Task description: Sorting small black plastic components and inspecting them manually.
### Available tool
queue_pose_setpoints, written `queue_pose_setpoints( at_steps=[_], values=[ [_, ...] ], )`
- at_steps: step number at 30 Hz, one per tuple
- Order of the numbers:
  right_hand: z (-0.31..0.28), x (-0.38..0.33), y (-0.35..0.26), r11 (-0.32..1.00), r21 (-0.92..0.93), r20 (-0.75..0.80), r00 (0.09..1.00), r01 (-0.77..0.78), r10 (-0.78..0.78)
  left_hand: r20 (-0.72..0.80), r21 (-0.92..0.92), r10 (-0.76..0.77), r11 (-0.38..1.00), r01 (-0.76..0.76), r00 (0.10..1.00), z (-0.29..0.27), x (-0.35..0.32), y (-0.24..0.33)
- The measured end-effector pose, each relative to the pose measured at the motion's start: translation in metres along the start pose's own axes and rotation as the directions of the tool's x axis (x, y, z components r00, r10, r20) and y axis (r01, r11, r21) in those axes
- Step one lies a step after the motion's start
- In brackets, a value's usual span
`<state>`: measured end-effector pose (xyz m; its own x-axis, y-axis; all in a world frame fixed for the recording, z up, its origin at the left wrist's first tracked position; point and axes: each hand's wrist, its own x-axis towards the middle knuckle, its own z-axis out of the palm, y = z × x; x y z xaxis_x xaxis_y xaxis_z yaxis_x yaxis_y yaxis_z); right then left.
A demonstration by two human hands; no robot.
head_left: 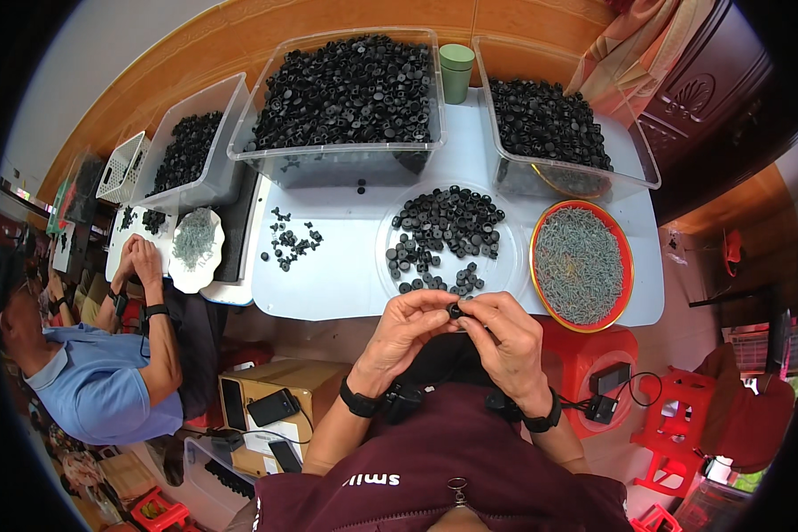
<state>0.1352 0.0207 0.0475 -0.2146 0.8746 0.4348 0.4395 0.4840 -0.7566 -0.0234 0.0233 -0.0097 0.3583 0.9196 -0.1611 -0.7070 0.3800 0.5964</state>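
Note:
Just in front of the table edge, my left hand (406, 330) pinches a small round black plastic knob (455, 310) between thumb and forefinger. The thumb and forefinger of my right hand (510, 341) close on the knob's other side; whether a screw is between them is too small to see. Beyond my hands, a clear round tray (383, 257) bears many loose black knobs (452, 222). To its right, a red dish with a yellow rim (630, 266) holds a heap of grey screws (581, 266).
Clear plastic bins (346, 164) of black parts line the table's back, beside a green cup (456, 75). Small black pieces (293, 244) lie on the left. A co-worker (106, 381) sits at far left near a white dish (184, 277). A cardboard box (315, 381) and red stool (585, 355) flank me.

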Motion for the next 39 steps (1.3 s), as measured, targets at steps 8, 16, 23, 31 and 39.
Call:
queue_pose_setpoints(
  at_steps=[8,16,23,31,39],
  values=[
    [0.0,-0.005,0.002,0.994,0.075,-0.023,0.997,-0.076,0.078,-0.016,0.161,0.05,0.986,-0.047,0.999,0.002,-0.005,0.002],
    [0.006,-0.015,0.01,0.992,0.105,-0.12,0.99,-0.066,0.078,-0.015,0.122,0.097,0.988,-0.094,0.995,0.011,-0.006,0.002],
    [0.012,-0.019,0.011,0.99,0.141,-0.213,0.977,0.003,0.027,0.013,0.152,0.075,0.986,-0.076,0.997,0.005,-0.008,0.001],
    [0.014,-0.021,0.009,0.989,0.138,-0.247,0.969,0.049,-0.013,0.02,0.095,0.066,0.993,-0.068,0.998,0.006,-0.008,-0.001],
    [0.017,-0.025,0.012,0.988,0.098,-0.279,0.957,0.116,-0.084,0.023,0.092,0.089,0.992,-0.091,0.996,0.013,-0.009,0.002]
  ],
)
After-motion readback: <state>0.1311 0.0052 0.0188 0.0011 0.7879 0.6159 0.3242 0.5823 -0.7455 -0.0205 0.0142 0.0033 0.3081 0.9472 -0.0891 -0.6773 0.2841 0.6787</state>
